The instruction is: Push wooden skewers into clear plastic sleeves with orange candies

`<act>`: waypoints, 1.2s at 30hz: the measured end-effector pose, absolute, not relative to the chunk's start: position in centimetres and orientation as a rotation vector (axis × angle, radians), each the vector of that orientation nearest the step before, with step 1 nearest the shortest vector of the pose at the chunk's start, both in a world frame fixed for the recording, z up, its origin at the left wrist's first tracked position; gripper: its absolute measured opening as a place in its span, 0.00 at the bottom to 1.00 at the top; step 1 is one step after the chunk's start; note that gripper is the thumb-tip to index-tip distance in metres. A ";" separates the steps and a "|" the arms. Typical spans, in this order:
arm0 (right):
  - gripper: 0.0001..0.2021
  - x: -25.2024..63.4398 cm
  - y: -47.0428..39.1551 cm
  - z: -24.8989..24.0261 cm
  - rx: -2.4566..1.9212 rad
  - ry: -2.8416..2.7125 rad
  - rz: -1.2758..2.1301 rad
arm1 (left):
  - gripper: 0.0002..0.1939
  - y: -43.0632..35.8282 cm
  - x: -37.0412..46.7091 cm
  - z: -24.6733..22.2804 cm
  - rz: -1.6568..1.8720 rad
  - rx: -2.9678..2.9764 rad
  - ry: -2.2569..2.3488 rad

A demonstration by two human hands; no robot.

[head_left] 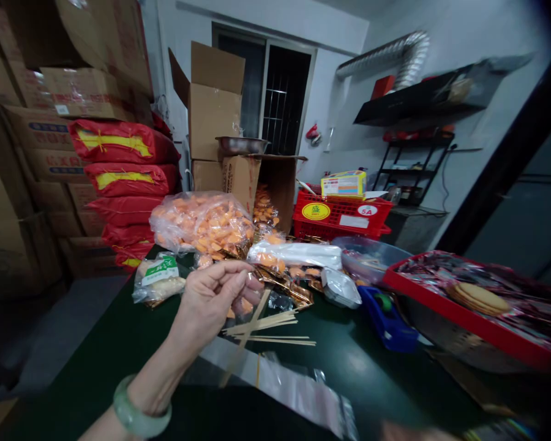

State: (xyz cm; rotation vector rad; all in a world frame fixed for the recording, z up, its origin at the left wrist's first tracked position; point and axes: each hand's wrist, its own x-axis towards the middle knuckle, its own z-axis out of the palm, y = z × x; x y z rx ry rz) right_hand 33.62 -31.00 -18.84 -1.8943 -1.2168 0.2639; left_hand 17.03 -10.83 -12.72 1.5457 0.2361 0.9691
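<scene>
My left hand (215, 294), a pale green bangle (140, 407) at its wrist, is raised over the green table (96, 373). Its thumb and fingers are pinched together; what they grip is hard to make out, though something clear shows at the fingertips. Just below, a blurred flat wooden stick (243, 346) slants across several thin wooden sticks (270, 324). Clear plastic bags (298, 386) lie flat in front of them. Of my right hand (413, 432), only a blurred bit shows at the bottom edge, its fingers hidden.
Behind the sticks sit a big bag of orange pieces (202, 223) and brown-gold wrappers (289, 291). A blue tape dispenser (388, 321) and a red-rimmed bin (422, 294) of wrappers stand right. Red baskets (303, 211) are at the back; red sacks (128, 177) and cartons (41, 135) rise left.
</scene>
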 end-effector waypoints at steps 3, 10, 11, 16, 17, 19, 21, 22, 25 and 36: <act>0.14 31.6 -29.0 -17.4 -1.704 -1.203 0.344 | 0.09 -11.6 17.4 -13.0 0.925 1.508 0.242; 0.14 28.2 -21.6 -15.5 -1.172 -1.018 0.605 | 0.10 -12.7 16.8 -13.2 0.836 1.525 0.319; 0.11 28.1 -21.4 -15.5 -1.145 -1.004 0.575 | 0.10 -12.7 16.7 -13.2 0.833 1.523 0.327; 0.04 28.2 -21.3 -16.2 -1.109 -0.970 0.439 | 0.12 -12.5 16.2 -13.8 0.848 1.508 0.388; 0.03 28.2 -21.3 -16.3 -1.107 -0.970 0.423 | 0.11 -12.3 16.0 -14.0 0.837 1.517 0.386; 0.02 28.2 -21.1 -16.7 -1.089 -0.976 0.415 | 0.08 -12.0 15.8 -14.4 0.811 1.518 0.363; 0.03 28.2 -20.9 -17.2 -1.052 -0.988 0.447 | 0.06 -11.6 15.7 -14.9 0.800 1.487 0.326; 0.03 28.2 -20.8 -17.4 -1.021 -1.000 0.473 | 0.06 -11.3 15.6 -15.2 0.801 1.466 0.305; 0.05 28.5 -20.5 -18.1 -0.914 -1.067 0.533 | 0.06 -10.6 15.6 -16.0 0.795 1.410 0.236; 0.10 29.0 -20.5 -17.9 -0.914 -1.311 0.299 | 0.06 -10.2 15.7 -16.1 0.717 1.352 0.131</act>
